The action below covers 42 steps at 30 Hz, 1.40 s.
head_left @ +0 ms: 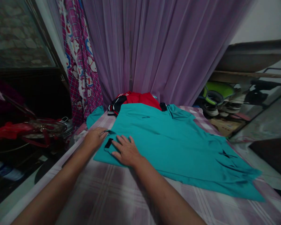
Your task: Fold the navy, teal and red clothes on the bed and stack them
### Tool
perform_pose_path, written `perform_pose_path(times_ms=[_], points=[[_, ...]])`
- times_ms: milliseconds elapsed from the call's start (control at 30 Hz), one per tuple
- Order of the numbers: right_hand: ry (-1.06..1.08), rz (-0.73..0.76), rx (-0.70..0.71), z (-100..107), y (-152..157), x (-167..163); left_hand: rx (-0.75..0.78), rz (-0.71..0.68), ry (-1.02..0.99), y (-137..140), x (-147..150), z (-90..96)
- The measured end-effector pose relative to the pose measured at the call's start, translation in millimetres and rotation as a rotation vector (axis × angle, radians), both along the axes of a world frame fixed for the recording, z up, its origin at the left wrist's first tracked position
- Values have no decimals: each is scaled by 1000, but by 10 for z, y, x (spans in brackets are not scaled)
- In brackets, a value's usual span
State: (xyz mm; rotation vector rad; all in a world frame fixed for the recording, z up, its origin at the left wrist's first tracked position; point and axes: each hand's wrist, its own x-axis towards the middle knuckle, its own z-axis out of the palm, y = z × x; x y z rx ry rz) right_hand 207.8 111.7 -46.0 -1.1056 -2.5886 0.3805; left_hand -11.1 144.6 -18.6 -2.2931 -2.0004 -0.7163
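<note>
Nearest to the camera: a bare left forearm [65, 181] and a bare right forearm [164, 190], reaching forward from between seven and eight o'clock and from five o'clock, pointing a little toward each other. At the far end of the first, left hand [95, 137] bent at the border of the cloth, fingers drawn together beside a small dark part there; cannot tell whether really pinching it. At the end of the other, right hand [126, 151] open, palm down, fingers apart and directed to about eleven o'clock, resting on the cloth.

Directly under the right hand, and spreading from it toward twelve, two and four o'clock: a teal garment [173, 147], laid out mostly flat, more creased at its four o'clock end. At ten o'clock from the same hand, just beside the fingertips: a black rectangle [109, 143] on the teal fabric. At one o'clock, farther away: a small dark mark [145, 117].

Beneath all this, a checked sheet [126, 200]. Toward twelve o'clock, red clothing [142, 98], then a purple curtain [154, 47]. At ten o'clock, a patterned cloth [81, 62], hanging; at three, a rack [250, 74] with shoes [215, 97].
</note>
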Motion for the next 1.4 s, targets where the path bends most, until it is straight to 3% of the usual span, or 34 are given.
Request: perform_pose_path(times_ms=[200,400,533,967,1133,1267,1400], points=[[-58,0,-34,-212,56,-195,19,-247,-56,-32,138,-166],[-32,-30,36,-223,-9,-157,-11,-221,76,-211,81,-357],[10,-100,67,-234,-55,-134,-56,-235,126,-339,-31,-357],[33,-119,65,-257,-42,-134,-151,-282,341,-536,-99,-345],[50,-111,86,-272,-39,-135,-219,-288,378,-456,-73,-200],[66,-108,94,-287,-32,-131,-168,-210,159,-236,-60,-67],[109,-118,86,-287,-39,-140,-31,26,98,-110,135,-248]])
